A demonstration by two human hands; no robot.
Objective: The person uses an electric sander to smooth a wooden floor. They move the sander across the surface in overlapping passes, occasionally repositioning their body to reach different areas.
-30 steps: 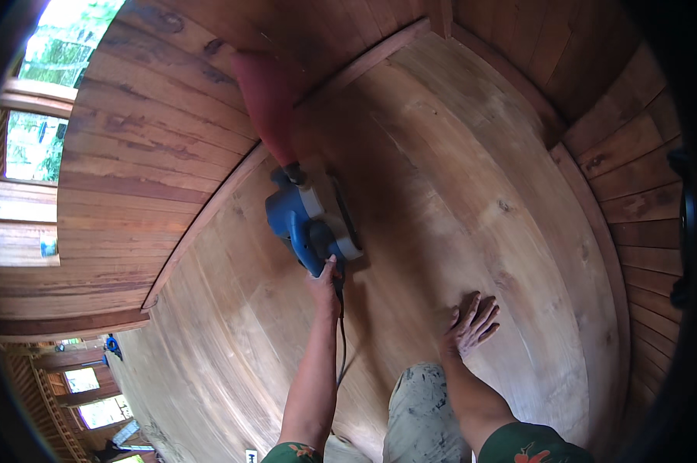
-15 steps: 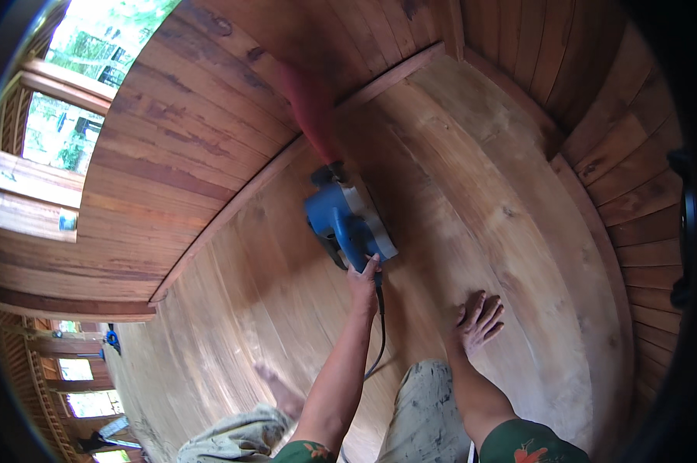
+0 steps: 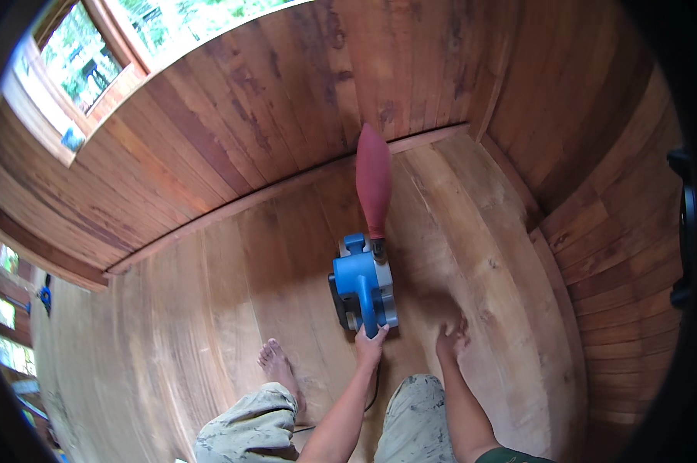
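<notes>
One head-worn fisheye looks steeply down, close above the blue belt sander, plank floor around it.

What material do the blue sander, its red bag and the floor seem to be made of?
Blue sander: probably moulded plastic housing, smooth and evenly coloured. Red bag: seemingly fabric, matte and soft-shaped. Floor: wooden boards, visible grain and seams, pale and dull.

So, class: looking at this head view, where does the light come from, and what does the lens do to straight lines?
Head view: daylight enters through the windows at upper left, overexposed; the floor planks and wall boards bow toward the dark circular rim; the blue sander under the left hand is sharp; the right hand casts soft shadow.
</notes>
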